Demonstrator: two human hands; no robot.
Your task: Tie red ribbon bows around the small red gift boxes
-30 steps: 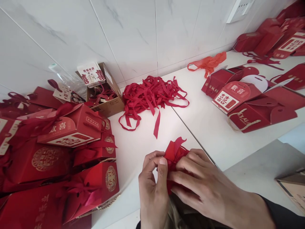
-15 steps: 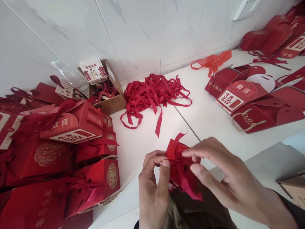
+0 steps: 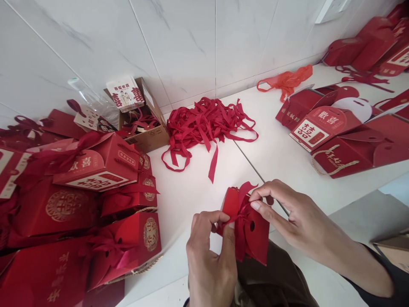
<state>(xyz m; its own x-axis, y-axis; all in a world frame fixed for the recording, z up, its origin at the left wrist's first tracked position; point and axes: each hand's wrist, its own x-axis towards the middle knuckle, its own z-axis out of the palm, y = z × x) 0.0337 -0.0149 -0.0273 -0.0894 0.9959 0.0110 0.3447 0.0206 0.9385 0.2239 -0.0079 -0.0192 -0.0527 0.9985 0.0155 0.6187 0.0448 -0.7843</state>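
- Along the left side, a pile of red card boxes with gold or white printing (image 3: 70, 170), many dressed with ribbon, crowds the white tabletop (image 3: 179, 200).
- Behind them, a brown cardboard carton (image 3: 153, 138) bears a stack of white printed cards (image 3: 123, 91).
- Near the middle, a loose heap of crimson fabric ribbon strips (image 3: 204, 123) lies by the wall.
- Lower down, the left hand (image 3: 212, 251) has thumb and forefinger clamped on a crimson ribbon bow (image 3: 244, 211). If that pinch slackened while the other side was tugged, the knot could slip or the loops end uneven (a hard pull might also crease the card).
- Between the hands, over dark brown cloth (image 3: 277, 273), sits a small red card box (image 3: 260, 243): tilted, with folded flaps, a round dark hole and crisp edges, the bow lying slightly askew across it.
- Right of it, the right hand (image 3: 281, 209) has thumb and forefinger nipped together on the bow's upper part.
- Farther right, red card boxes with peaked tops (image 3: 348, 149) stand below an orange-red plastic bag (image 3: 287, 81).
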